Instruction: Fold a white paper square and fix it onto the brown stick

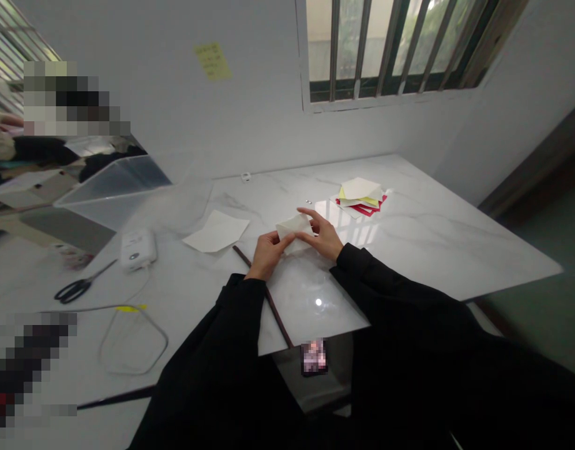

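While the left hand (269,253) and right hand (322,234) both pinch a folded cream paper (294,232) between fingers and thumbs over the middle of the white marble worktop (432,250), its long axis runs roughly left to right, the right hand lying nearer the coloured paper stack (360,197).
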Motion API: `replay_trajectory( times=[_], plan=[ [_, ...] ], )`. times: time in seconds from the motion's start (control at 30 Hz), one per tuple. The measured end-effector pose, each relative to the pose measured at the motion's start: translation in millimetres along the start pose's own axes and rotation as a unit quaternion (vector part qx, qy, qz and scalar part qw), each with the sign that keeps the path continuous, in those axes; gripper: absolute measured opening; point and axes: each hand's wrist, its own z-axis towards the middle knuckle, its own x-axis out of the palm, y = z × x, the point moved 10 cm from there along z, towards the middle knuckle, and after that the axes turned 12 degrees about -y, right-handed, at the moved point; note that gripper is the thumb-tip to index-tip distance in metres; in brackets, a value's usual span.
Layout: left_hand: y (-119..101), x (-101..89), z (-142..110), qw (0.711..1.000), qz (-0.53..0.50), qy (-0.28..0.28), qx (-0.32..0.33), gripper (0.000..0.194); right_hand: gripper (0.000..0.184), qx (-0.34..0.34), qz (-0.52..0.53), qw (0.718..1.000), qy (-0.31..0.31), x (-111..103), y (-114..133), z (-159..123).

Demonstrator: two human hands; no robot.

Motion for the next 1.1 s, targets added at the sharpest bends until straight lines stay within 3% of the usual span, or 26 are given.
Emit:
replay_trajectory(
  times=[0.13,0.37,0.63,0.8,0.97,1.1],
  plan=[
    [2,0.3,1,1.000,-0.004,0.004,-0.003,0.061,0.089,0.014,0.028,0.999,0.006,1,-4,1],
    [-1,0.0,0,1.000,0.007,0.001,0.003,0.058,0.074,0.025,0.039,0.999,0.014,4,-13,3],
    [-6,1.9,-2,1.000,0.015,0.004,0.014,0.062,0.073,0.050,0.080,0.995,0.015,7,-19,4],
    [-15,2.4,-4,0.999,0.021,0.003,0.029,0.068,0.071,0.099,0.123,0.987,0.017,8,-24,4],
    [-19,3.6,-7,0.999,0.034,0.014,0.019,0.071,0.048,0.131,0.129,0.981,0.062,16,-26,0],
    [-17,2.5,-6,0.999,0.026,0.021,0.004,0.069,0.050,0.177,0.174,0.967,0.057,13,-36,1]
  ],
)
